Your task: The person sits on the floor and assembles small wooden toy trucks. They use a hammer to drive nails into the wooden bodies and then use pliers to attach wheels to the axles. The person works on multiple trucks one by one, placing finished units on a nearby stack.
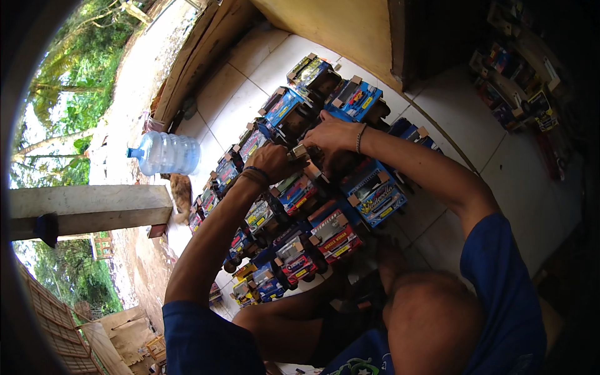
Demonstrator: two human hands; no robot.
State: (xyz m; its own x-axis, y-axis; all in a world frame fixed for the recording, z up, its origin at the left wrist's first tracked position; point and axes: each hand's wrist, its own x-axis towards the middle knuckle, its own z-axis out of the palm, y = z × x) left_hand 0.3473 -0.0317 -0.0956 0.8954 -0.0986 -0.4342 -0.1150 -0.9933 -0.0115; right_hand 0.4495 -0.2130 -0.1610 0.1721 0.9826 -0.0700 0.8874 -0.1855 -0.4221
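Note:
Both my hands are in the middle of a tight group of toy trucks [297, 194] on the tiled floor. My left hand [275, 164] is closed, with a small pale blocky piece [299, 151] at its fingertips. My right hand [334, 134] bends down close beside it, its fingers curled in toward the same spot. The hands hide what lies between and under them. A blue toy truck [355, 100] stands just beyond my right hand. Nearer to me are a light-blue toy truck [375, 197] and a red one [335, 236], both with printed panels.
A large clear-blue water jug [165, 153] lies on its side at the left, with a brown furry animal [180, 192] near it. A concrete post [90, 209] stands at the left. More toy trucks [515, 87] sit in shadow at the far right. My bent knee [431, 312] is close below.

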